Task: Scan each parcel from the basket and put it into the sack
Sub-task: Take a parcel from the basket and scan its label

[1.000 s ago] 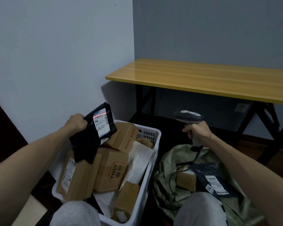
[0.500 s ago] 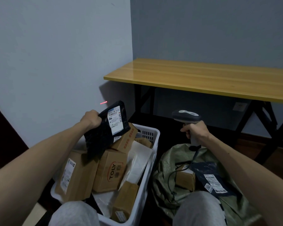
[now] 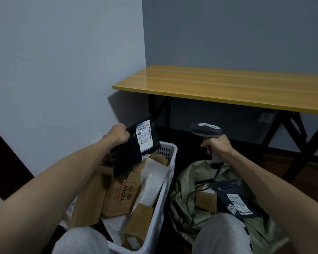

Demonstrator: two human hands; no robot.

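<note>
My left hand [image 3: 118, 134] grips the top corner of a black plastic parcel [image 3: 131, 154] with a white label, holding it up above the white basket [image 3: 170, 162]. The basket holds several brown cardboard boxes, one marked TOLY [image 3: 122, 195], and white bags. My right hand [image 3: 218, 146] holds a grey barcode scanner [image 3: 206, 130] by its handle, its head turned left toward the parcel. Below it lies the open green sack [image 3: 184, 182], with a small brown box [image 3: 206, 200] and a dark blue parcel [image 3: 235, 197] inside. The scanner's cable trails into the sack.
A yellow wooden table [image 3: 218, 87] on black legs stands against the grey wall beyond the basket and sack. My two knees in grey trousers show at the bottom edge. A dark doorway edge is at the far left.
My left hand has carried the black parcel rightward, from over the basket's left side toward the scanner. The red scan line on its label has gone. The right hand with the scanner has stayed put.
</note>
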